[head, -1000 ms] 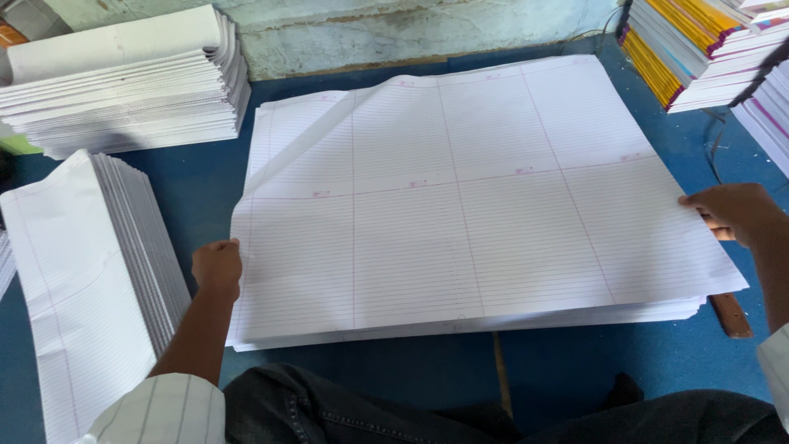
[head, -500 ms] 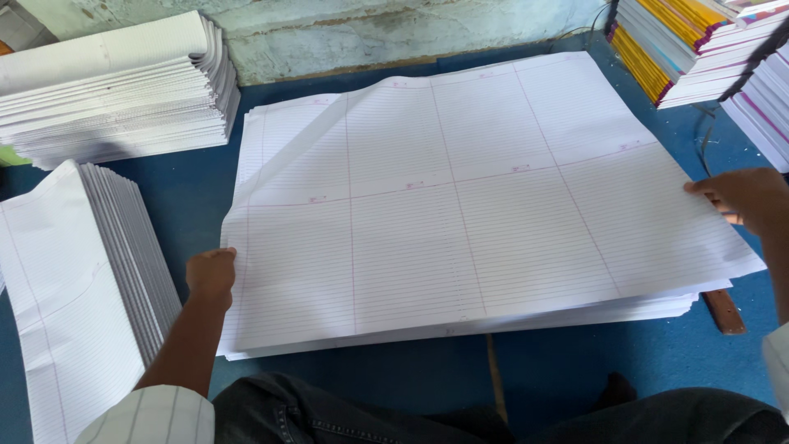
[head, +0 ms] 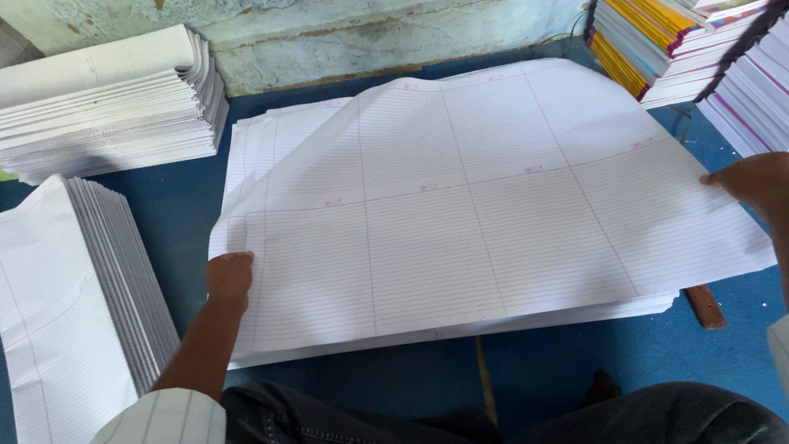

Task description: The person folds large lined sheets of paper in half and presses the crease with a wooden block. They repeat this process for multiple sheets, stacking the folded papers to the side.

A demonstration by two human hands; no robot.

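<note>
Head view, hands gripping ruled sheet

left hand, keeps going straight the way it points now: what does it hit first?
The left hand points away from the person, gripping the left edge of the large white ruled paper sheet. Straight on, it would likely run along that edge over the blue floor, then meet the pale wall. Depth is unclear.
</note>
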